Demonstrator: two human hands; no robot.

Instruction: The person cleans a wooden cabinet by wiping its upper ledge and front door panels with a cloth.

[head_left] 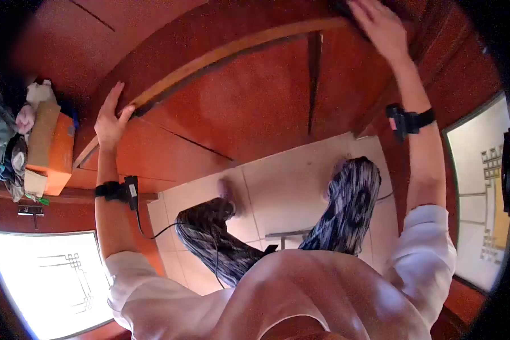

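Observation:
My left hand (112, 119) lies against the left end of a curved reddish-brown wooden panel (170, 54). Its fingers are stretched out and its thumb is spread over the panel's pale front edge (232, 45). At the upper right, my right hand (384, 33) reaches to the panel's far right end, fingers stretched over a dark item (350, 12) whose kind I cannot make out. Below the edge are reddish-brown wooden fronts (238, 102) with dark gaps between them. Each wrist wears a black strap with a small device.
An orange box (62, 153) and a heap of cloth items (17, 136) sit at the left. Lit panels with lattice patterns stand at the lower left (56, 283) and right (476, 192). A cable (164, 229) runs from my left wrist past my legs above the tiled floor (277, 170).

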